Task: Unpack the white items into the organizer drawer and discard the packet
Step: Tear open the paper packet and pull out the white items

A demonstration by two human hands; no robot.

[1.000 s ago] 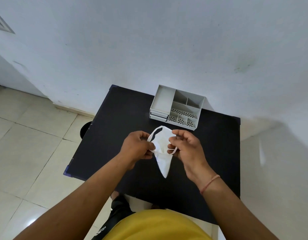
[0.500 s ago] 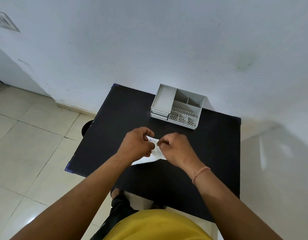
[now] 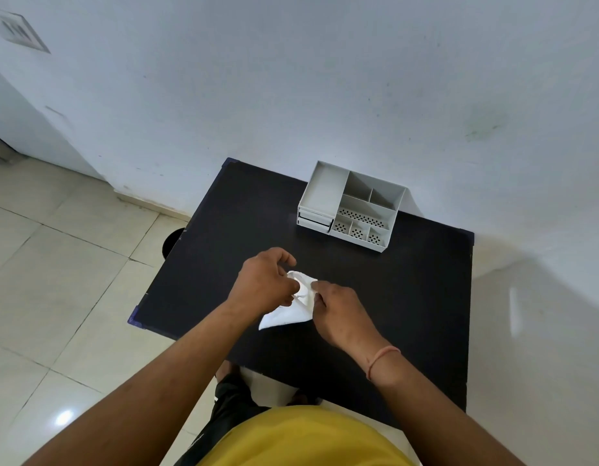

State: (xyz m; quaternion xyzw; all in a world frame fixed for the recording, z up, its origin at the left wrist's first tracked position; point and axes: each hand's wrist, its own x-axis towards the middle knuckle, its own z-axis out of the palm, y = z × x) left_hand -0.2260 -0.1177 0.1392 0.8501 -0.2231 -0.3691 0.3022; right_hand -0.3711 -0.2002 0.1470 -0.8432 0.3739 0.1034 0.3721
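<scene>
A black bench (image 3: 409, 297) is seen from above, set against a pale blue-white wall (image 3: 325, 79), w/ beige floor tiles (image 3: 56, 280) to the left. At the far centre-right of the bench, just beside the wall, a white organizer (image 3: 350, 206) is placed; open compartments are shown on top, some w/ perforated bottoms, and two shallow drawers (image 3: 314, 219) are stacked at its near-left corner, both appearing closed. Nearer, approx. mid-bench, a white item (image 3: 289, 312) of crumpled, folded material is laid on the surface, well apart from the organizer. It is handled from both sides. The left hand (image 3: 262, 284) is curled at the item's left edge, its grip narrow, w/ fingertips pinched on the white material. The right hand (image 3: 338, 309) is pressed at the item's right edge, its grip also narrow and closed on the material, though the fingertips are largely hidden under the hand. A thin orange band (image 3: 380, 359) is worn on the right wrist. A pointed corner of the item is left uncovered toward the near left. At the near edge of the view, a yellow shirt (image 3: 301, 438) and dark trousers (image 3: 230, 405) are visible.
</scene>
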